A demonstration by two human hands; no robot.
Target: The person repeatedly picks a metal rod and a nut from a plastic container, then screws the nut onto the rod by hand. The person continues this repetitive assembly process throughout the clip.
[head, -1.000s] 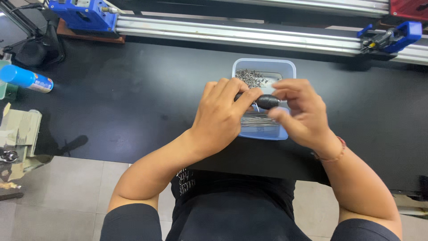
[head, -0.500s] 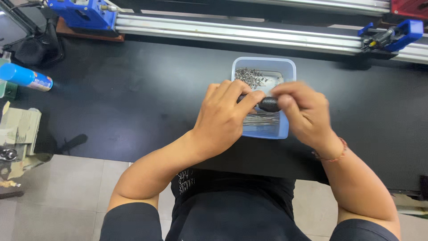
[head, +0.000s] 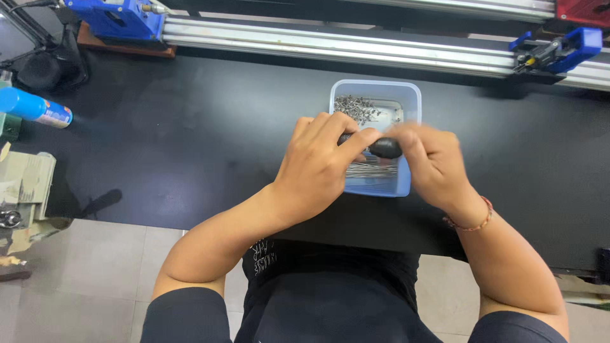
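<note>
Both of my hands hold one small dark oval part (head: 385, 148) between them, right over the blue plastic tray (head: 413, 101). My left hand (head: 316, 166) is curled, and its thumb and fingers pinch the left end of the dark part. My right hand (head: 432, 163) looks a bit blurry, and its fingers close around the right end. So both grips are tight on the same little thing, and the two hands almost touch.

From the head view, the tray sits on the black table (head: 190, 127), near the middle, just at 12 o'clock from my hands. Inside it, at the far end, is a heap of tiny shiny metal bits (head: 356, 108). Nearer to me in the tray lie thin metal pins (head: 372, 170) in a bunch, partly hidden under my fingers.

A thin red bracelet (head: 471, 222) goes around my right wrist.

Far at 12 o'clock, a long silver rail (head: 330, 44) runs across the table. A blue block (head: 117, 16) sits on it at 10 o'clock, and a blue clamp (head: 562, 49) sits at 2 o'clock. A blue spray can (head: 35, 109) lies at 9 o'clock, well apart from my hands.
</note>
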